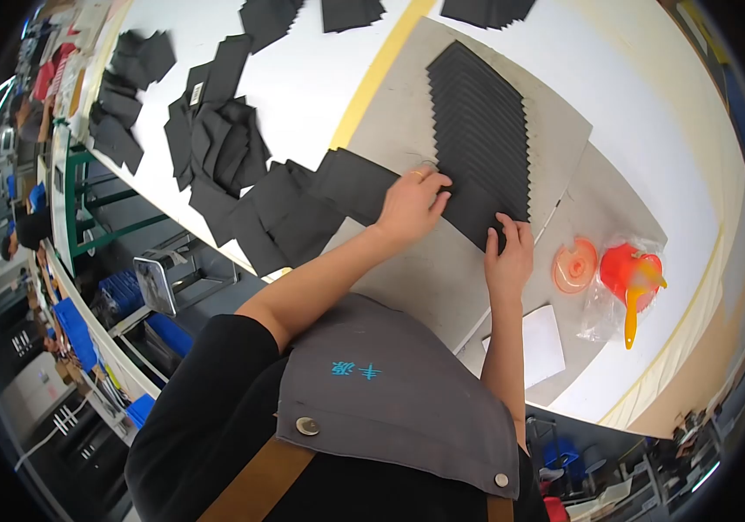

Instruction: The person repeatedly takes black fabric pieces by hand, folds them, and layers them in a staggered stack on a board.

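Observation:
A long row of overlapping black flat pieces [481, 122] lies fanned out on a grey board, with stepped edges on both sides. At its near end is one black piece [474, 207] with its broad face showing. My left hand [413, 204], with a ring on one finger, is closed at the left edge of that piece. My right hand [510, 252] has its thumb and fingers bent around the piece's near right corner. Fingertips partly cover both edges. Just left of my left hand lies a stack of black pieces [353, 184].
Heaps of black pieces [220, 139] spread over the white table at left. On the right stand a red container [618, 265] in a plastic bag, a yellow-handled brush [631, 317] and an orange translucent lid [574, 265]. A white sheet [542, 348] lies near my right forearm. Other people are at far left.

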A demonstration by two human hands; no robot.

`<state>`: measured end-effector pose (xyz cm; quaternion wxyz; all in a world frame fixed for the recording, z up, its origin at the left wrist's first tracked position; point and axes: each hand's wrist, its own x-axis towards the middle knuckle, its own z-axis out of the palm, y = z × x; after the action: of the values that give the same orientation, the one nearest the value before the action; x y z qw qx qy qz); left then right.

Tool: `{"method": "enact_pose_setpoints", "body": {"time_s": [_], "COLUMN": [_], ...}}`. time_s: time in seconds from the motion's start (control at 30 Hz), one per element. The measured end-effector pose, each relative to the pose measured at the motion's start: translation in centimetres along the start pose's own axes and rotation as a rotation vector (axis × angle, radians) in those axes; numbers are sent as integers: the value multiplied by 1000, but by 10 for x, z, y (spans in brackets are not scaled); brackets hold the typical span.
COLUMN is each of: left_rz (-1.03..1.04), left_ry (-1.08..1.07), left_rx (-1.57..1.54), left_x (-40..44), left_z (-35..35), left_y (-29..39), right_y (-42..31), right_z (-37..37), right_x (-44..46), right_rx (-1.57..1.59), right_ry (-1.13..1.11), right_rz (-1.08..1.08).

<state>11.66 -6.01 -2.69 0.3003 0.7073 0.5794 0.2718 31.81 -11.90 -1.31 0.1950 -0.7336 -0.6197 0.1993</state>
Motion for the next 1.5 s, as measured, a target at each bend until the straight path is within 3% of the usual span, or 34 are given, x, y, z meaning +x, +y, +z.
{"method": "enact_pose_setpoints", "body": {"time_s": [0.03,0.17,0.27,0.33,0.37,0.47,0.53,0.7,0.77,0.83,0.9,0.93,1.0,1.03,1.1,1.13,1.17,1.23,1.27,1.4,1.5], "left_rz": [47,-154,-270,-374,-404,-388,-227,-151,-16,-5,12,27,-140,-122,-42,-91,-81,-145,-151,-170,-185], "left_ry": [91,222,271,113,139,136,262,386,418,322,-45,-55,-348,-388,-199,-174,-208,-130,-124,-65,-17], "left_rx": [85,408,428,386,331,260,213,115,96,63,-26,-23,-220,-225,-561,-630,-638,-336,-238,-350,-470], "left_x": [-6,-28,-33,-25,-23,-21,-24,-33,-44,-62,-82,-87,-97,-101,-100,-97,-91,-78,-72,-42,-28], "left_z": [-13,-69,-85,-93,-90,-87,-82,-101,-116,-138,-153,-162,-169,-156,-117,-100,-85,-65,-55,-21,1], "left_y": [-4,-53,-67,-59,-63,-70,-76,-78,-61,-25,13,34,67,67,54,49,43,38,35,39,35], "right_y": [-1,-5,-11,-19,-23,-36,-37,-32,-42,-43,-56,-61,-65,-55,-30,-26,-25,-25,-6,22,36], "right_z": [-1,-4,-8,-12,-15,-23,-23,-21,-25,-26,-31,-30,-29,-25,-10,-13,-15,-16,-7,-5,3], "right_x": [0,-4,-17,-36,-48,-82,-104,-120,-115,-108,-102,-98,-97,-98,-97,-98,-99,-97,-96,-84,-71], "right_rx": [2,-41,4,75,79,138,159,168,263,278,462,466,683,678,1216,1166,1169,1171,1097,798,793], "right_ry": [1,-11,25,13,13,-37,-66,-49,-147,-185,-157,-141,-145,-119,-499,-503,-471,-231,-212,-68,109], "right_rz": [-18,-51,-101,-77,-72,13,79,-27,29,9,-73,-65,-87,-52,187,295,316,383,382,347,341]}}
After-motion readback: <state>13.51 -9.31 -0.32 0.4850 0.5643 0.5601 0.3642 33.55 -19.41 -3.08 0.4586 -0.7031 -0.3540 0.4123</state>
